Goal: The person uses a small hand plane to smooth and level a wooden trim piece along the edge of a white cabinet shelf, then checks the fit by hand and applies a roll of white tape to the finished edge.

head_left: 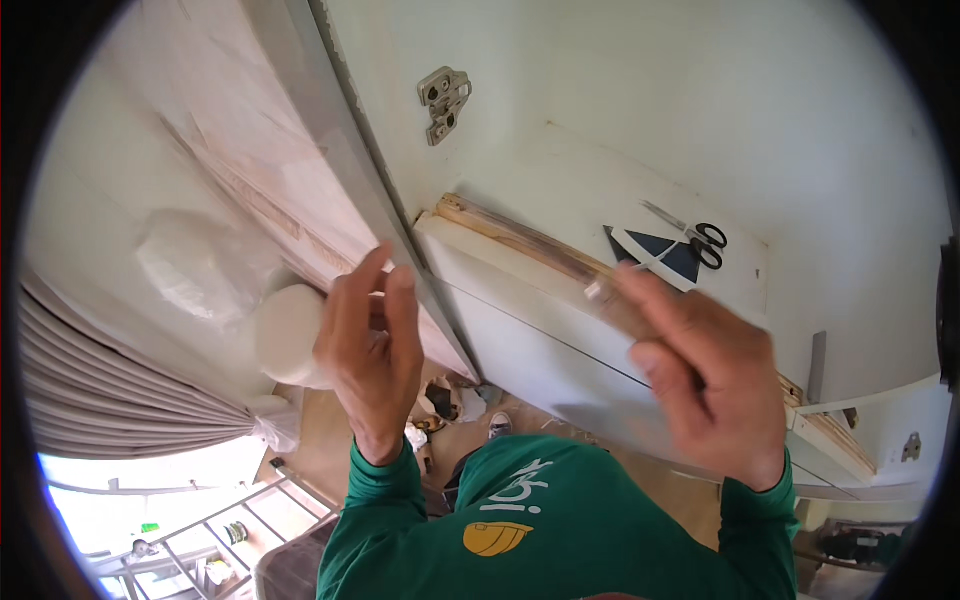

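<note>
My left hand (375, 340) is raised beside the edge of an upright panel (345, 130). Its thumb and fingers are bent and apart, and I see nothing between them. My right hand (715, 385) is over the cabinet's front edge, near a wooden strip (520, 235). Its fingers reach forward, apart from the thumb. Motion blurs the fingertips, and I cannot make out whether the pale spot there is a separate thing. Beyond this hand, scissors (708, 247) with black handles lie inside the white cabinet (620, 170), against dark blue and white pointed pieces (668, 255).
A metal hinge (443, 104) is fixed to the cabinet's left wall. At left are a plastic-wrapped bundle (195, 265), a pale round object (290, 335) and a grey curtain (120, 370). A ladder (215, 535) is at lower left. Clutter (440, 400) lies on the floor near my shoe (500, 425).
</note>
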Tool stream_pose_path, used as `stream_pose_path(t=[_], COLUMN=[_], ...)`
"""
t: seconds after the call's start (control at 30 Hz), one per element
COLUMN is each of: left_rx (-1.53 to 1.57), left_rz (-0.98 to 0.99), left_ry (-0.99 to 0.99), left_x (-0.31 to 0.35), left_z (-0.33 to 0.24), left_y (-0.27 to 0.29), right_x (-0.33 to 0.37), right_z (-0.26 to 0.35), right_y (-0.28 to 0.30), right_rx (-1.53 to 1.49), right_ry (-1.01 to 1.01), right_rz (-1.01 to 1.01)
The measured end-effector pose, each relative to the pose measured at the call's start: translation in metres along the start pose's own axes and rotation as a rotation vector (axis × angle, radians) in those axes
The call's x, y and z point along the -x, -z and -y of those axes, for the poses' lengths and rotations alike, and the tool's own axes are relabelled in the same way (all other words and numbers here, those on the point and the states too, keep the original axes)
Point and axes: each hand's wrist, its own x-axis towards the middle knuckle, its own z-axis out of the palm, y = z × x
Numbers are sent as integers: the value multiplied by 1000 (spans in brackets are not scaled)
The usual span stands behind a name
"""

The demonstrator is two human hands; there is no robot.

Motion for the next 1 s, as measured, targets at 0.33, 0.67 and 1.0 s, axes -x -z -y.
stream_pose_path(t=[0.33,0.67,1.0], left_rx=[-468,-480,-187], left_rz=[118,189,-131], left_ry=[-100,187,-83], left_x=[-40,-5,23], left_z=[-28,-51,22], left_y=[-32,19,-37], right_x=[42,30,-11], right_z=[-30,-13,10], right_y=[7,4,-30], right_rx=[-424,211,549], right_ry=[-114,29,85], right_rz=[-310,-217,-48])
